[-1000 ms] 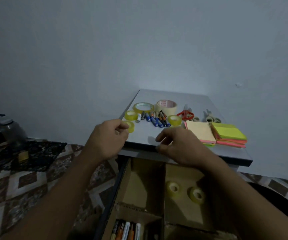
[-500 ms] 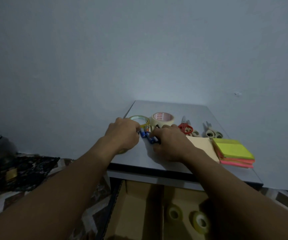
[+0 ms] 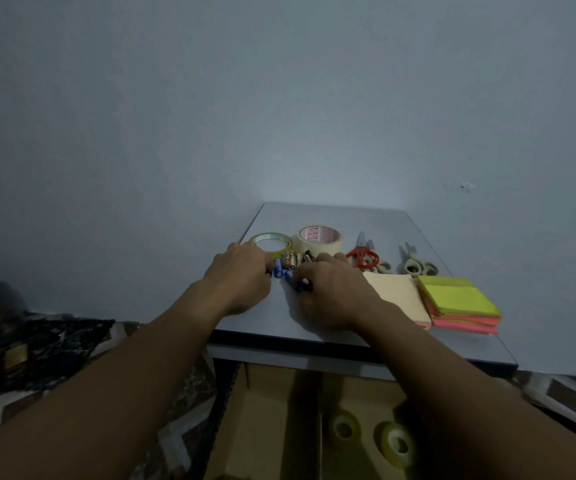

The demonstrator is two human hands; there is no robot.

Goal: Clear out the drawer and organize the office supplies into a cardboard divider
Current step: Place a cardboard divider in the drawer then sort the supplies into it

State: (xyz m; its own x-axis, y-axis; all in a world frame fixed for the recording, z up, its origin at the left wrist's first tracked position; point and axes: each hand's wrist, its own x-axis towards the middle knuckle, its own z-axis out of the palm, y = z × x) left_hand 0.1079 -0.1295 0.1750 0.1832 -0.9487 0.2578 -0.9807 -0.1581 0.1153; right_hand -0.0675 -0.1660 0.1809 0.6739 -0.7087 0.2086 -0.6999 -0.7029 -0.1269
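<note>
Left hand (image 3: pixel 241 282), right hand (image 3: pixel 331 292) bracket batteries (image 3: pixel 288 262) on worktop (image 3: pixel 314 216). Right grip curled round one; left grip: cannot tell. Sweep strays between both grips before lifting; they probably roll.

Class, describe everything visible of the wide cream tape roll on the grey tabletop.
The wide cream tape roll lies flat, hole upward, on the grey tabletop's back half. Its matte, paper-like band wraps a core printed in red, unreadable. A clear yellowish tape roll sits beside it; small batteries lie just in front.
</note>
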